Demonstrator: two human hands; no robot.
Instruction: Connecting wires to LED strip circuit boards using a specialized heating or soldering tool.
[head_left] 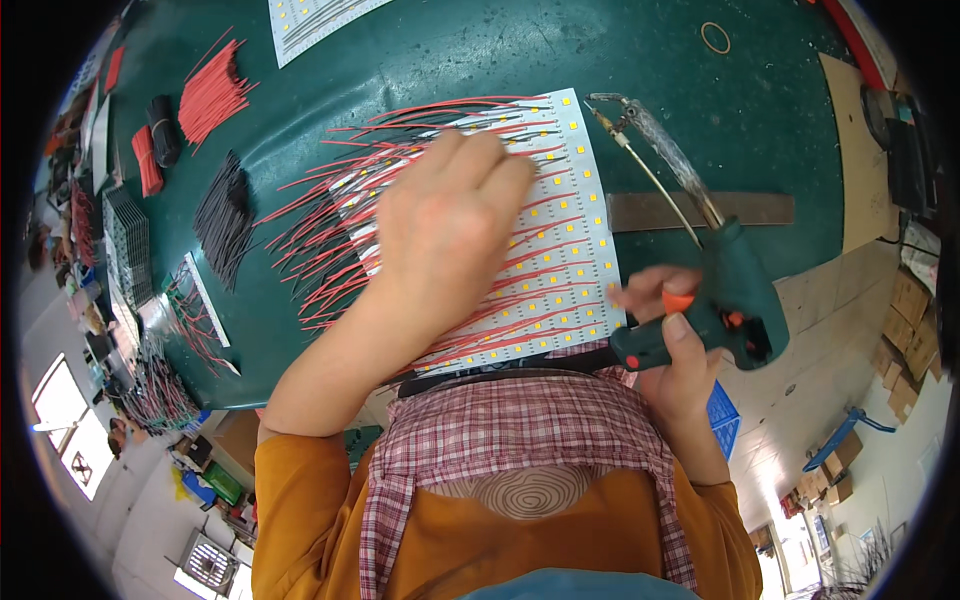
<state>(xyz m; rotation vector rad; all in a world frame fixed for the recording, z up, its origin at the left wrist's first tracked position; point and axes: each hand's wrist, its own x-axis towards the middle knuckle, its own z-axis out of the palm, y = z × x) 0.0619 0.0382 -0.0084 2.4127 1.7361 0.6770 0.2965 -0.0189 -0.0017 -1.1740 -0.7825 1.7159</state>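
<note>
My left hand (pixel 450 215) is bent over a white LED board (pixel 592 240) dotted with yellow chips. Its fingers are curled down among the wires, and whatever their tips hold is hidden beneath the hand. Rows of red wires (pixel 330 240) and some black ones run across the board, their loose ends fanning out past its left side. My right hand (pixel 688 365) is wrapped round the green handle of a soldering gun (pixel 745 275), thumb near an orange trigger. The gun's metal barrel and thin feed tube point away from me, the tip close to the board's far right corner.
Piles of loose red wires (pixel 212 95) and black wires (pixel 227 220) lie at the left, with tied red (pixel 147 160) and black (pixel 162 130) bundles. A wired strip board (pixel 207 300) is nearer. Rightward are a brown bar (pixel 760 209), cardboard (pixel 850 150) and a rubber band (pixel 716 38).
</note>
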